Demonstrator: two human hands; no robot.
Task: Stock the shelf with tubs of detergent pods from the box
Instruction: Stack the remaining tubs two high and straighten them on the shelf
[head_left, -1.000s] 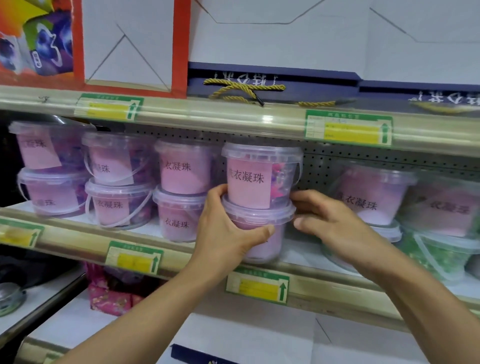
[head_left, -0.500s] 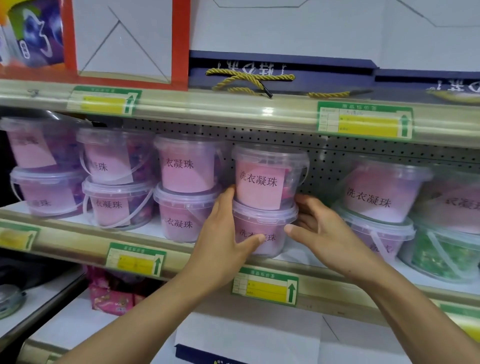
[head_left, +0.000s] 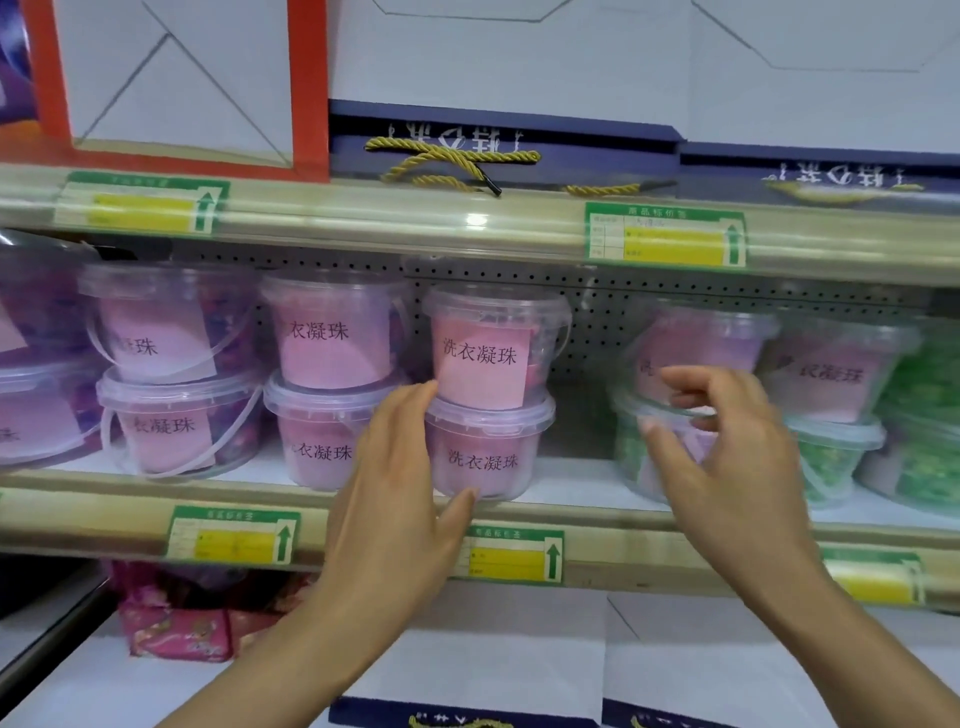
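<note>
Two clear tubs with pink labels stand stacked on the shelf (head_left: 571, 483), the upper tub (head_left: 493, 348) on the lower tub (head_left: 485, 452). My left hand (head_left: 400, 493) rests against the lower tub's left side, thumb by its front base, fingers spread. My right hand (head_left: 727, 457) hovers to the right of the stack, off it, fingers loosely curled and apart, holding nothing. It partly covers a pink tub stack (head_left: 696, 348) behind it. The box is not in view.
More stacked pink tubs (head_left: 332, 332) fill the shelf to the left; green-filled tubs (head_left: 924, 415) stand at the right. A gap shows between the middle stack and the right ones. Price-tag rails (head_left: 509, 553) edge each shelf. Navy boxes sit above, a pink packet (head_left: 176, 629) below.
My right hand has let go of the stack and pulled back to the right. My left hand stays against the lower tub. The stack now sits further back on the shelf.
</note>
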